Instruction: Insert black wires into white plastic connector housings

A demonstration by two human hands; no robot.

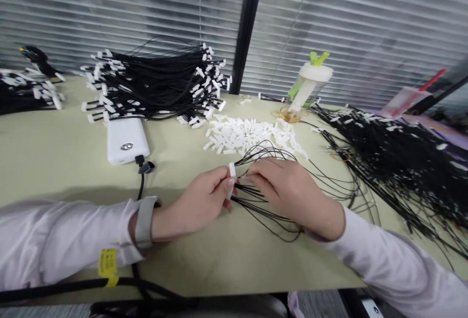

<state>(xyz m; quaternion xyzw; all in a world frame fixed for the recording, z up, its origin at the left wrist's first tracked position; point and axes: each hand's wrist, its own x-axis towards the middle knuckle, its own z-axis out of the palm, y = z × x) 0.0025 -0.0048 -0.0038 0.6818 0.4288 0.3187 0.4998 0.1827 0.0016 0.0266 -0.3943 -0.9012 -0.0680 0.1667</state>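
Note:
Between the thumb and fingers of my left hand (204, 196) is a white plastic connector housing (231, 169), held upright. Several thin black wires (256, 201) run out of its right side and curve off to the right. My right hand (288, 191) is closed in a pinch on a black wire, its fingertips just right of the housing. The exact tip of that wire is too small to make out. Just beyond my hands lies a loose heap of small white connector housings (252, 133).
A large bundle of black cables (153, 82) with white ends lies at the back left. In front of it sits a white power bank (126, 140) with a cable. A lidded clear cup (307, 89) stands at the back. More black wires (409, 157) cover the right side.

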